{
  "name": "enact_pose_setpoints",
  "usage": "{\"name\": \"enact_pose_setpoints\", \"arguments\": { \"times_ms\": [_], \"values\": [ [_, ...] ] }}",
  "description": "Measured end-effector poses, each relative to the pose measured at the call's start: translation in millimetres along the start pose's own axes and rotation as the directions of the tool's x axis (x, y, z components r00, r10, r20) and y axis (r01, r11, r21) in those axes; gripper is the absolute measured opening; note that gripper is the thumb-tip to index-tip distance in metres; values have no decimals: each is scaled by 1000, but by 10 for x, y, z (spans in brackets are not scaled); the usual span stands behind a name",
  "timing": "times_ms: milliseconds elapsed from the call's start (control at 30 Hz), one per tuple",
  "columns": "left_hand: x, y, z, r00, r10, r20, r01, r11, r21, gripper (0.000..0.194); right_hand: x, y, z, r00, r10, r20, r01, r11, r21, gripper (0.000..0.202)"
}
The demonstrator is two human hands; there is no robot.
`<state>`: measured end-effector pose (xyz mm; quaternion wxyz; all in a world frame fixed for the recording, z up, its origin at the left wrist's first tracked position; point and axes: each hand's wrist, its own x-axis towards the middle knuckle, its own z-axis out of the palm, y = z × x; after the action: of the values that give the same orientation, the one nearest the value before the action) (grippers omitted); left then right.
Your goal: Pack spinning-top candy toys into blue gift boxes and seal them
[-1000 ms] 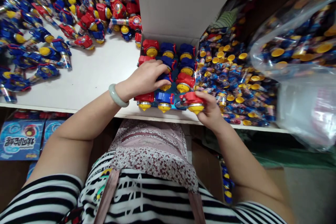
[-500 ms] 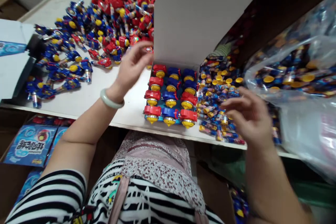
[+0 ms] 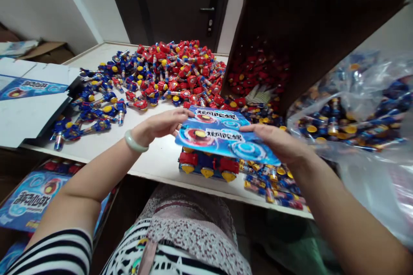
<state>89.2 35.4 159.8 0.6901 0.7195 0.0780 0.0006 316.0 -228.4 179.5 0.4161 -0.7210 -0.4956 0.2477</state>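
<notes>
A blue printed box lid (image 3: 219, 139), creased across its width, slants over a display box of spinning tops. My left hand (image 3: 164, 123), wearing a pale green bangle, grips its left edge with bent fingers. On the right edge, my right hand (image 3: 280, 142) has its thumb on top of the lid and its other fingers hidden beneath. Below the lid, the front row of red and blue spinning tops (image 3: 208, 167) with yellow tips shows in the box; the rows behind are covered.
Red and blue toys (image 3: 180, 66) are heaped at the back. Small blue-and-yellow tubes (image 3: 274, 180) lie at right, before a large carton (image 3: 309, 21) and a clear plastic bag (image 3: 348, 137). A white-lined box (image 3: 29, 111) stands left; packed blue boxes (image 3: 32, 200) sit lower left.
The lid has come down from upright, its white inside turned away and its blue side now showing. Both hands, apart from it before, hold its edges. The head view has tilted up.
</notes>
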Motion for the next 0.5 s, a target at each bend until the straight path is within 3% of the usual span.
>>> {"name": "enact_pose_setpoints", "arguments": {
  "times_ms": [67,133,167,233,300,333,400,500],
  "values": [
    [-100,-133,76,998,38,-41,-39,999,-26,80,-117,105,88,999,-2,34,0,998,65,60],
    [-50,-177,126,975,168,-144,-165,986,32,91,-66,162,146,996,-64,-60,67,997,38,77],
    [9,-171,136,941,261,-214,-243,964,110,88,-2,171,165,982,-114,-148,108,993,-45,76],
    [138,-126,124,834,441,-332,-324,878,353,73,133,157,194,937,-185,-297,100,955,-278,59],
    [220,-71,83,744,559,-366,-294,766,572,52,212,124,218,883,-221,-415,6,888,-460,44],
    [231,-51,61,726,587,-358,-275,725,631,43,216,111,227,864,-227,-450,-30,868,-495,42],
    [192,-46,28,748,581,-321,-275,711,647,35,156,105,236,876,-202,-437,-14,897,-442,45],
    [50,-136,39,825,494,-274,-285,783,553,38,-34,151,244,970,-153,-190,105,965,-241,62]
  ]
}}
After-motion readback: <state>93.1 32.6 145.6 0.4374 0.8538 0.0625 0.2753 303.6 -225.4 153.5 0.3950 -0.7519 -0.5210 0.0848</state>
